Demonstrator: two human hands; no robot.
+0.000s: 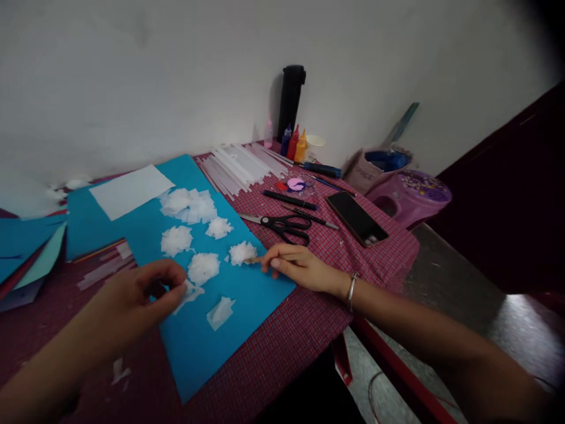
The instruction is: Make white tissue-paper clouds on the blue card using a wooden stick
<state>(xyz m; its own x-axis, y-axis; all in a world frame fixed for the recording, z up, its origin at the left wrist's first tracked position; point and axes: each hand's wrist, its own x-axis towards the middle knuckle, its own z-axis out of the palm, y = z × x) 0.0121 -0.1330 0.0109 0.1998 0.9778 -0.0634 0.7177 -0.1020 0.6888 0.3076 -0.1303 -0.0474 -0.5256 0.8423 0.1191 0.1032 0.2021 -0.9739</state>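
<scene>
My left hand (141, 294) pinches a thin piece of white tissue paper (190, 292) over a blue sheet (212, 359). In my right hand (300, 268) is a thin wooden stick (253, 259); its tip touches a small fluffy white paper tuft (241, 252). Several similar tufts lie on the blue sheet, among them a larger one (203, 268) just beyond my left fingertips. A few loose tissue squares (220, 312) rest between my hands, and a flatter pile of squares (194, 205) lies farther back.
Black-handled scissors (286, 225), a black marker (290, 199) and a phone (356, 218) lie on the checked tablecloth (304, 330). Behind are white paper strips (242, 165) and small paint bottles (293, 143). A white sheet (132, 190) lies back left; a pink stool (408, 197) stands right.
</scene>
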